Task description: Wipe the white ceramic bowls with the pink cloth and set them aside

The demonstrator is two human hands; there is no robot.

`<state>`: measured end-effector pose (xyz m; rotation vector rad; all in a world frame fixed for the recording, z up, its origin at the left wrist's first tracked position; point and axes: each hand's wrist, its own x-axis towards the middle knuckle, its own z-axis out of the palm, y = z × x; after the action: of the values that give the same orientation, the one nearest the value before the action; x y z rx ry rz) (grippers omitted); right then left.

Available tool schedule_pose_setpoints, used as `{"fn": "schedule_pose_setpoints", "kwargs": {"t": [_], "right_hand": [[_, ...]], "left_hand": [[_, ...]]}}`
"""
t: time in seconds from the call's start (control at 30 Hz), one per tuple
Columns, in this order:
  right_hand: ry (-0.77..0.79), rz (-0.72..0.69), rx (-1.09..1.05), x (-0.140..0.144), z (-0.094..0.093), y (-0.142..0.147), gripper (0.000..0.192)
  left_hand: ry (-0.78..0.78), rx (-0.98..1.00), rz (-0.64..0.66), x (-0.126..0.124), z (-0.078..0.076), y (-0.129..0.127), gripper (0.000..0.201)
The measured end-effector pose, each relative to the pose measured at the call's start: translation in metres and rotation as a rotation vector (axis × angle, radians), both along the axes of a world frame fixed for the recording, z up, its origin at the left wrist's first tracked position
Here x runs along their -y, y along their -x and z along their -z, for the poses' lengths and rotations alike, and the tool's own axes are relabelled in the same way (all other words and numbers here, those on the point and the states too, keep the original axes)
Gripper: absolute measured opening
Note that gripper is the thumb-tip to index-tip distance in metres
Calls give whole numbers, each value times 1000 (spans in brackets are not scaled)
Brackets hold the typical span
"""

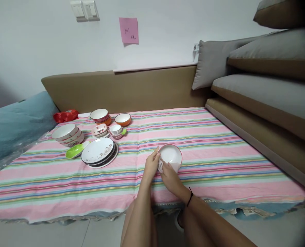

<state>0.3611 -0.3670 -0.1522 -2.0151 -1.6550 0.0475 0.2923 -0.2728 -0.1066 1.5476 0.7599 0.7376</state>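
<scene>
White bowl with red rim, tilted toward the camera on the striped cloth; white rag against its near edge.

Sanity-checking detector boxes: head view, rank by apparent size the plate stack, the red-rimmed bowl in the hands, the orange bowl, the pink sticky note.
1. Plate stack
2. Red-rimmed bowl, at both hands
3. Pink sticky note and orange bowl: look alike, and both lie farther off, so unranked.

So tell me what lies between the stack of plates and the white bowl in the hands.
In the head view, only bare striped cloth lies between the stack of plates and the red-rimmed white bowl; the left hand holds the bowl's near side.
</scene>
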Motion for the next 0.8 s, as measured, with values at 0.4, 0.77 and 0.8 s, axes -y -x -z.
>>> {"fn": "schedule_pose_setpoints", "kwargs": {"t": [0.4,0.77,0.8], "right_hand": [[82,-149,338,24,-6,-51,42],[139,-170,154,53,-33,-18,30],[119,-228,152,58,-30,-21,30]], "left_hand": [[-8,-51,-60,0,3,-5,52],[-66,16,8,32,7,4,50],[-85,11,5,31,7,5,47]]}}
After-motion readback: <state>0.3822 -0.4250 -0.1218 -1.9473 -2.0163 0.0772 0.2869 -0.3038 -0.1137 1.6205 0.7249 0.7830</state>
